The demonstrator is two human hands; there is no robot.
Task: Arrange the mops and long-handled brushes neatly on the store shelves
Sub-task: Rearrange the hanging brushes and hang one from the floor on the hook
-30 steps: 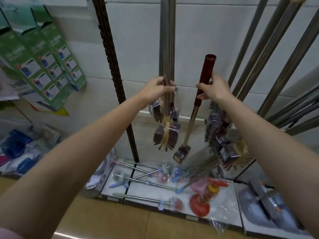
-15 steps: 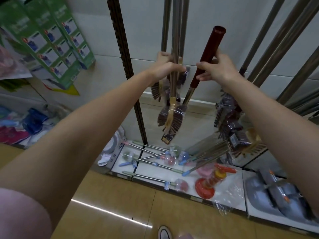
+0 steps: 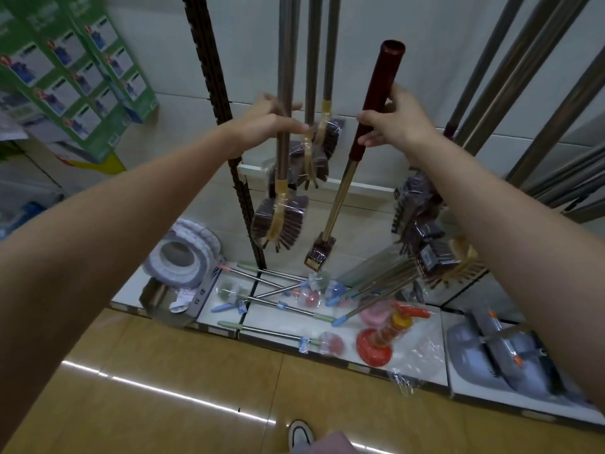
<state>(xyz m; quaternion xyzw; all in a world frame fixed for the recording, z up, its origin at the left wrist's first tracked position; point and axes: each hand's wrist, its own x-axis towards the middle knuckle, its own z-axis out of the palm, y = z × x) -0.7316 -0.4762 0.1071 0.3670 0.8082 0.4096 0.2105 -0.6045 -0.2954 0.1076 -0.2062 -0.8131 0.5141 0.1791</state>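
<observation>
At far left, green boxes [image 3: 78,70] hang on the wall. Right of the dark upright rail [image 3: 226,132], the left hand [image 3: 262,126] closes around a hanging brush handle [image 3: 284,93], vertical, its wrapped brown bristle head [image 3: 281,221] pointing down. The right hand [image 3: 396,122] grasps the maroon grip of a short brush [image 3: 370,132], tilted, head down-left, above the low shelf [image 3: 327,326] strewn with loose brushes.

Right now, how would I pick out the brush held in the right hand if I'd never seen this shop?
Find the black slotted upright on the white wall, then the bundle of grey poles hanging just right of it. Next to those, the right hand grips a brush tilted off vertical. Unlike its neighbours, it has a dark red grip, a golden shaft and a small square head.
</observation>
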